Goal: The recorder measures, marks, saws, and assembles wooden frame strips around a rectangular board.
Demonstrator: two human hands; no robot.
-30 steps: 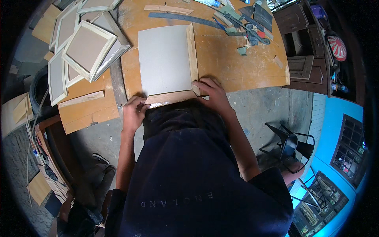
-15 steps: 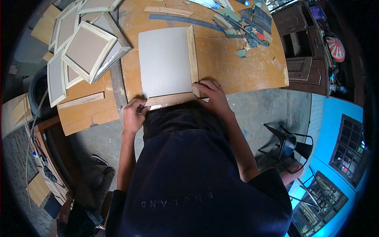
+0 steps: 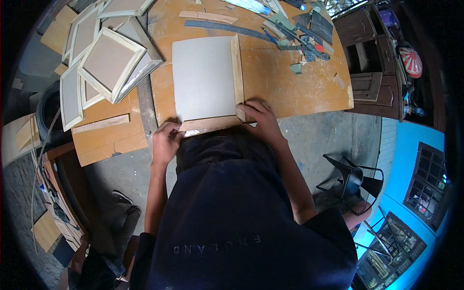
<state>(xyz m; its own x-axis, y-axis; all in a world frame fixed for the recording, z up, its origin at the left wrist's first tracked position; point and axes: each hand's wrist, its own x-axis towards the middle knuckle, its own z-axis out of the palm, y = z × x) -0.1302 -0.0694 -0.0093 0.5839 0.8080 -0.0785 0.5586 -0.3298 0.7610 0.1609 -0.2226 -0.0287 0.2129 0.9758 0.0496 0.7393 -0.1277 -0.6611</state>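
A pale grey board (image 3: 202,77) lies on the orange wooden table (image 3: 295,89), with a long wooden strip (image 3: 238,72) along its right edge. A second strip (image 3: 209,123) crosses its near edge at my waist; the two meet at the near right corner. My left hand (image 3: 168,140) pinches the left end of the near strip with thumb and bent fingers. My right hand (image 3: 261,123) is closed around that corner, fingers curled over the joined strips.
Several light wooden frames with backing panels (image 3: 111,63) are piled at the left, near a loose strip (image 3: 101,122). Scraps, tools and a dark flat bar (image 3: 227,28) lie at the back. A tyre (image 3: 48,104), black chair (image 3: 353,179), cabinet (image 3: 372,94) and another person's legs (image 3: 125,222) surround the table.
The table and board appear a little lower and slightly further right than a second ago. Both hands keep the same hold on the near strip and corner.
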